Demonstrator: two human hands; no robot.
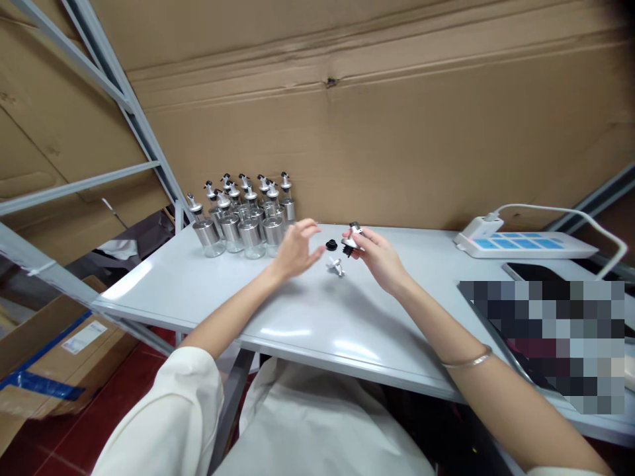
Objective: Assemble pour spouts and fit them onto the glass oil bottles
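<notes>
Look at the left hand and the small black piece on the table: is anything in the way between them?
Nothing visible stands between the left hand and the small black piece. The silver piece lies on the near side of the black one, outside that gap, and the bottles stand off to the left.

Cardboard wall (397,145), grey metal frame (143,132), glossy table (163,291), red floor (106,413).

Front bottles (251,239) partly hide the rear bottles (288,209); the right hand (381,256) covers part of a pourer (352,242); pixelation masks a dark device (546,344); the left edge crops a cardboard box (94,370)
</notes>
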